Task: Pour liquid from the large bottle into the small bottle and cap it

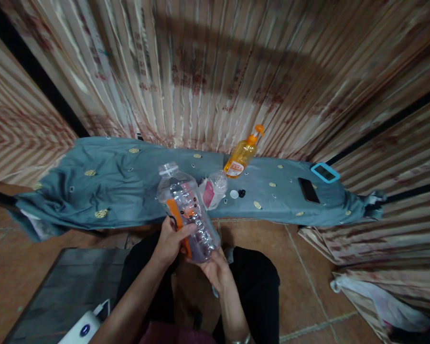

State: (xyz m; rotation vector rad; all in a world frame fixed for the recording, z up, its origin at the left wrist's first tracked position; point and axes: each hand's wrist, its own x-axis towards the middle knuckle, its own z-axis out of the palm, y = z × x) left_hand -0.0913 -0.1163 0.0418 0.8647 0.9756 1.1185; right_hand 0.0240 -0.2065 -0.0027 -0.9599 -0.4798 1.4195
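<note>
A large clear plastic bottle with an orange label is tilted over the near edge of the table, its open-looking neck pointing away from me. My left hand wraps round its label side, thumb across the front. Under the base, my right hand grips the lower end. Just beyond the bottle lies a smaller clear plastic bottle with a pink label. A pump bottle of amber liquid with an orange nozzle stands behind that. Near them are a white round cap and a small black object.
A grey-green patterned cloth covers the narrow table. At the right lie a black phone and a blue-framed device. A striped curtain hangs behind. Lower left, a white device rests on a dark stool.
</note>
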